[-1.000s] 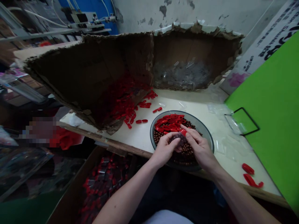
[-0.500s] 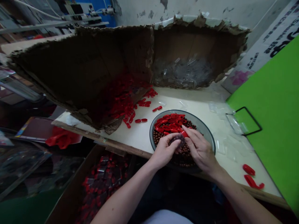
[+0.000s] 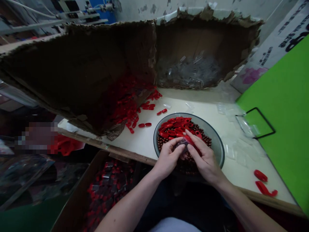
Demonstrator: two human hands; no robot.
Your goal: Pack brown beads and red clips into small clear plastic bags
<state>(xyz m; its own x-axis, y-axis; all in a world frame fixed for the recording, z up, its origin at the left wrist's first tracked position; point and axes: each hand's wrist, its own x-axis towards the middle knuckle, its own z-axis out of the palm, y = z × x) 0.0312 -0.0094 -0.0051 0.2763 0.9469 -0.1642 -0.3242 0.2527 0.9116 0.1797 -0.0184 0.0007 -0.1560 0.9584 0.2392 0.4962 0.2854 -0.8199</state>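
Pinching: the left hand (image 3: 167,158) and the right hand (image 3: 205,161) are closing their fingers on a small clear plastic bag (image 3: 182,142), with a red piece (image 3: 190,140) lying at its edge; both grips are nearly shut, and the fingers are hiding most of the bag.
Bowl: the bag is sitting just above a shallow grey-rimmed bowl (image 3: 218,141), which is holding a heap of red plastic tags (image 3: 175,127) on brown beads (image 3: 204,137).
Seemingly done: an open carton (image 3: 70,193) below the bench is appearing to hold many red items in clear bags (image 3: 108,183).
Seemingly left: a torn cardboard box (image 3: 72,71) is spilling loose red tags (image 3: 127,106) onto the cream workbench (image 3: 145,148), and its other compartment is holding a pile of clear bags (image 3: 190,74).
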